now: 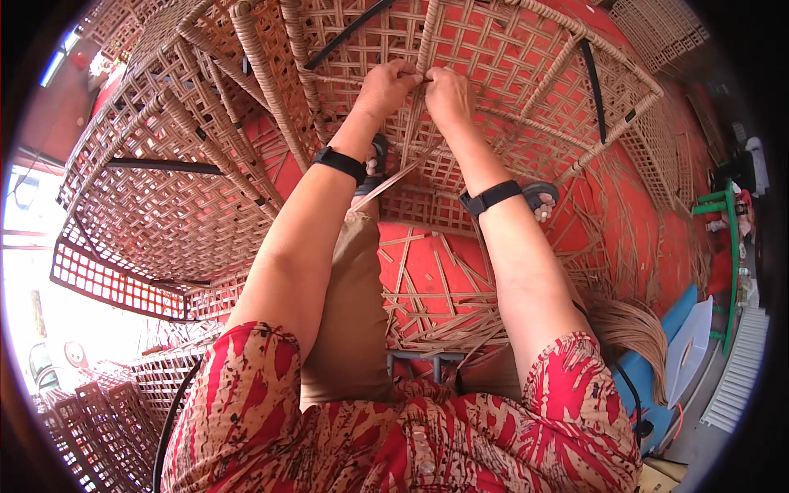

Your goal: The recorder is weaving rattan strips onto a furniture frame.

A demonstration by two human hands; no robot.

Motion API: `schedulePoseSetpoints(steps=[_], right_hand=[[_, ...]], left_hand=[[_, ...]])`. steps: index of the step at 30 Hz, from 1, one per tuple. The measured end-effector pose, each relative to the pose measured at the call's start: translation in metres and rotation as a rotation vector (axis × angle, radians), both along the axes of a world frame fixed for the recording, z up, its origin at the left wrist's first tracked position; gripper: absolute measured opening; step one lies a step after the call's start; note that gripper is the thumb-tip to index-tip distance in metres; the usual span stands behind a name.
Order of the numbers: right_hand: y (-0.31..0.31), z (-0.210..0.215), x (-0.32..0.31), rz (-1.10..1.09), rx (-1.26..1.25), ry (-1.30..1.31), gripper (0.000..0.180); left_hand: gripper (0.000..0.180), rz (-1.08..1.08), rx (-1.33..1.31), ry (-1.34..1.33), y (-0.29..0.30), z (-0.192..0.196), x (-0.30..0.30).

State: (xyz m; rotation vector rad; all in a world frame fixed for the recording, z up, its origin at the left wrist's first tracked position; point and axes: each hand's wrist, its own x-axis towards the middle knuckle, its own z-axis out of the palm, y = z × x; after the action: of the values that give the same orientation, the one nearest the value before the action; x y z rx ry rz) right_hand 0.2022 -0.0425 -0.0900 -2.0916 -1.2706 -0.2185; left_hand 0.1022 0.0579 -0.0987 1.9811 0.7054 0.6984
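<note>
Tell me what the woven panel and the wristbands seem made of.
Woven panel: matte tan strands, perhaps rattan or synthetic wicker, judging by the open lattice and wrapped ribs.
Wristbands: probably black fabric webbing, given their dull, flat look.

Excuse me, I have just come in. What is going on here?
A person is working with two bare hands on a large tan lattice frame of woven strips. The left hand and right hand meet at its upright, strip-wrapped bar, fingertips close together; what lies between them is too small to tell. Pale loose strips run below the hands. Another tan woven piece stands at the left, and cut tan strips litter the red floor.
</note>
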Motion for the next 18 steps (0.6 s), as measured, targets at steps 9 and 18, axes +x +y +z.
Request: schedulePoseSetpoints(steps=[9,18], right_hand=[[0.0,0.011,0.007,0.106,-0.198,0.194,0.045],[0.011,-0.024,0.031,0.351,-0.08,0.508,0.061]], left_hand=[[0.028,0.011,0.112,0.037,0.001,0.002,-0.005],[0.034,-0.075,0.154,-0.001,0.006,-0.009,-0.011]])
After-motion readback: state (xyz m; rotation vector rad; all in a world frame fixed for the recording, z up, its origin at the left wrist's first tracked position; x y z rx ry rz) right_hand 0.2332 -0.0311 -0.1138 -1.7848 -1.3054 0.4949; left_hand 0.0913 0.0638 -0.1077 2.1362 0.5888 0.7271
